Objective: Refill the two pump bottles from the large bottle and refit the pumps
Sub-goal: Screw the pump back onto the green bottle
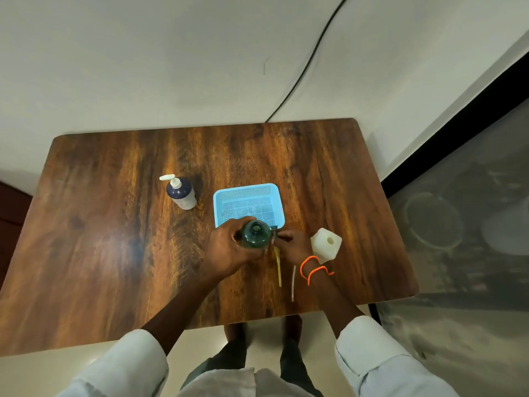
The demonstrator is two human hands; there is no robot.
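Note:
A dark green bottle (pixel 255 234) stands upright near the table's front middle, its neck open with no pump in it. My left hand (pixel 229 247) grips its body from the left. Right beside it, my right hand (pixel 292 245) pinches a dark pump head at the bottle's shoulder, and the pump's yellowish tube (pixel 277 266) hangs toward me. A second clear tube (pixel 293 283) lies on the wood close by. The large white bottle (pixel 326 244) stands open just right of my right hand. A navy and white pump bottle (pixel 181 193) stands at the left with its white pump fitted.
A light blue mesh basket (pixel 220 207) sits just behind the green bottle on the wooden table (pixel 100 239). A black cable (pixel 309 61) runs along the floor beyond the table's far edge. A dark-edged mat lies to the right.

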